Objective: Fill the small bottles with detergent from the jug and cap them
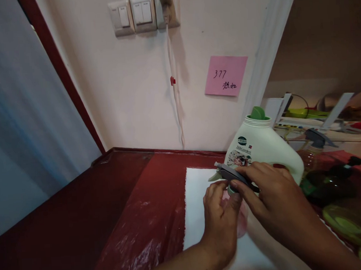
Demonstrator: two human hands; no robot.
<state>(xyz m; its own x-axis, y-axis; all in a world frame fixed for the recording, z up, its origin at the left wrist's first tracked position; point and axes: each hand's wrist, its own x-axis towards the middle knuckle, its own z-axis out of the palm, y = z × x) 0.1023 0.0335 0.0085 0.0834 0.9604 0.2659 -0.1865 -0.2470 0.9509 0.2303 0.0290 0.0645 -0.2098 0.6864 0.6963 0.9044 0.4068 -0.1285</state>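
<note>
Low in the frame, the left hand (pixel 220 216) grips a pinkish spray bottle (pixel 239 221); the right hand (pixel 271 190) pinches its grey trigger head (pixel 228 173); a crooked twist could tip it against the white jug (pixel 262 146).

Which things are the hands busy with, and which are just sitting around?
Busy with:
- left hand around the pink bottle
- right hand on the grey spray head
- white sheet underneath

Just sitting around:
- white jug
- pink note
- wall switches
</note>
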